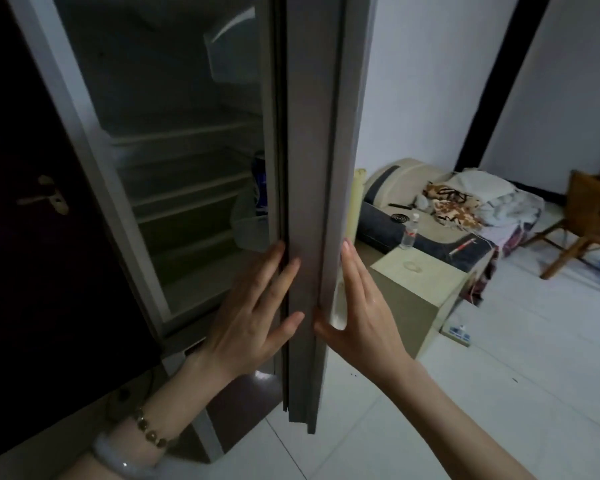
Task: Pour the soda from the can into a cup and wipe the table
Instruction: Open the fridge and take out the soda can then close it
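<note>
A grey fridge door (312,168) stands open edge-on in front of me. My left hand (253,306) lies with straight fingers against the door's inner edge. My right hand (357,299) presses flat on the door's outer face, thumb at the edge. A blue can (260,188) stands in the door's inner rack, partly hidden by the door edge. The dark fridge interior (187,188) shows several bare white shelves. No cup is in view.
A dark wooden door with a lever handle (49,197) is at the left. A small beige table (420,292) stands right of the fridge, a water bottle (410,232) behind it. A cluttered sofa (465,209) and a wooden chair (589,223) sit further right on white floor tiles.
</note>
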`<state>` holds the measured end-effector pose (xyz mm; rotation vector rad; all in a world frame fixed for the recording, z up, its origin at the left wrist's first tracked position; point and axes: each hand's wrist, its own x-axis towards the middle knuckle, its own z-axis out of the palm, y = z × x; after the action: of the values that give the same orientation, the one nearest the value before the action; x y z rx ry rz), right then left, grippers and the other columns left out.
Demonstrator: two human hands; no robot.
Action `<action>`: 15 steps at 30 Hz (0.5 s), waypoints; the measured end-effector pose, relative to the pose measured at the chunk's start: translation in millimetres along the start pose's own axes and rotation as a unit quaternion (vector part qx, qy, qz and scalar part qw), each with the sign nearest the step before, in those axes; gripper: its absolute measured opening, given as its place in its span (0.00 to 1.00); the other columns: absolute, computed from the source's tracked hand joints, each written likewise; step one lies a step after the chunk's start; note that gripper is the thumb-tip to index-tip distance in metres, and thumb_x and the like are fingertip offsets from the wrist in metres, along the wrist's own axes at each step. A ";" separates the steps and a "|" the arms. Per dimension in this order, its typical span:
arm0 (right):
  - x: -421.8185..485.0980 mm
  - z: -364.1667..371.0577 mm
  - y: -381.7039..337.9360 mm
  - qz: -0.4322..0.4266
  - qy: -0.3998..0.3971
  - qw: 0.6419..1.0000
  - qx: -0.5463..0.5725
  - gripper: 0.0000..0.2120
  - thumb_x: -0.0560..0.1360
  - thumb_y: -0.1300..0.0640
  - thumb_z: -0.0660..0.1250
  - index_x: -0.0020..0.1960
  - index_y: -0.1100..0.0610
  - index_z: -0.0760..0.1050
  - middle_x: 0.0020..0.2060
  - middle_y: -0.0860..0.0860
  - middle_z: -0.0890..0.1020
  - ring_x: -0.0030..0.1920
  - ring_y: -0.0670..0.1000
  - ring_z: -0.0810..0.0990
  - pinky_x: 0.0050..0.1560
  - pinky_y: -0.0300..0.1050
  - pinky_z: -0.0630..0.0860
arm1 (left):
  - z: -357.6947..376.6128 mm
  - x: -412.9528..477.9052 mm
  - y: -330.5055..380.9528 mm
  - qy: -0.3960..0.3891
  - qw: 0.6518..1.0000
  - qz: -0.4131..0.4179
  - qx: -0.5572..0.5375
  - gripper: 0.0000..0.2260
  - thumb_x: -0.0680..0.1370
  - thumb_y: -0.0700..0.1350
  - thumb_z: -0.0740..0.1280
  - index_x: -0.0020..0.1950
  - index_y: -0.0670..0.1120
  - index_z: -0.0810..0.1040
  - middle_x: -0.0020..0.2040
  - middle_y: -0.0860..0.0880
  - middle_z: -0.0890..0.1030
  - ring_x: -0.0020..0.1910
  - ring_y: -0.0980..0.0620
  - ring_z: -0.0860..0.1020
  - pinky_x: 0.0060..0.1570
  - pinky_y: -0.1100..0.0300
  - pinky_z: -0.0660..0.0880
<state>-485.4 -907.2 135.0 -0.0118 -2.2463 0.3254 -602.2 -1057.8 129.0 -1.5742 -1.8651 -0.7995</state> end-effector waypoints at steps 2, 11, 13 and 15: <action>-8.6 -11.1 11.8 -0.009 0.022 1.000 -0.013 0.40 0.70 0.58 0.70 0.73 0.66 0.51 0.72 0.63 0.60 0.74 0.57 0.59 0.69 0.52 0.66 | 8.3 8.0 0.1 0.001 1.000 0.019 0.014 0.29 0.81 0.57 0.53 0.78 0.48 0.46 0.78 0.52 0.44 0.76 0.53 0.51 0.74 0.55 0.53; -52.4 -67.3 77.9 -0.027 0.075 0.973 -0.216 0.37 0.75 0.61 0.68 0.76 0.57 0.50 0.74 0.60 0.56 0.74 0.62 0.58 0.71 0.57 0.62 | 67.6 47.0 34.5 -0.062 0.991 0.107 0.053 0.29 0.82 0.58 0.50 0.76 0.41 0.50 0.78 0.48 0.47 0.76 0.50 0.51 0.75 0.54 0.46; -59.0 -80.2 95.5 -0.020 0.080 0.959 -0.270 0.33 0.74 0.63 0.68 0.74 0.59 0.56 0.75 0.58 0.52 0.74 0.63 0.57 0.70 0.61 0.63 | 84.2 57.2 51.8 -0.076 0.989 0.118 0.049 0.29 0.81 0.58 0.50 0.76 0.41 0.51 0.77 0.46 0.51 0.76 0.50 0.51 0.75 0.54 0.47; -63.5 -93.3 112.5 -0.013 0.077 0.947 -0.311 0.30 0.74 0.65 0.67 0.72 0.59 0.61 0.75 0.58 0.53 0.73 0.63 0.58 0.69 0.62 0.62 | 102.2 69.0 67.6 -0.091 0.987 0.119 0.052 0.30 0.81 0.59 0.49 0.77 0.43 0.49 0.77 0.47 0.51 0.76 0.50 0.50 0.75 0.53 0.48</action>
<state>-385.2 -784.6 117.1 -0.3297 -2.1028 -0.3959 -550.1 -927.5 118.4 -1.8108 -1.7657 -0.4575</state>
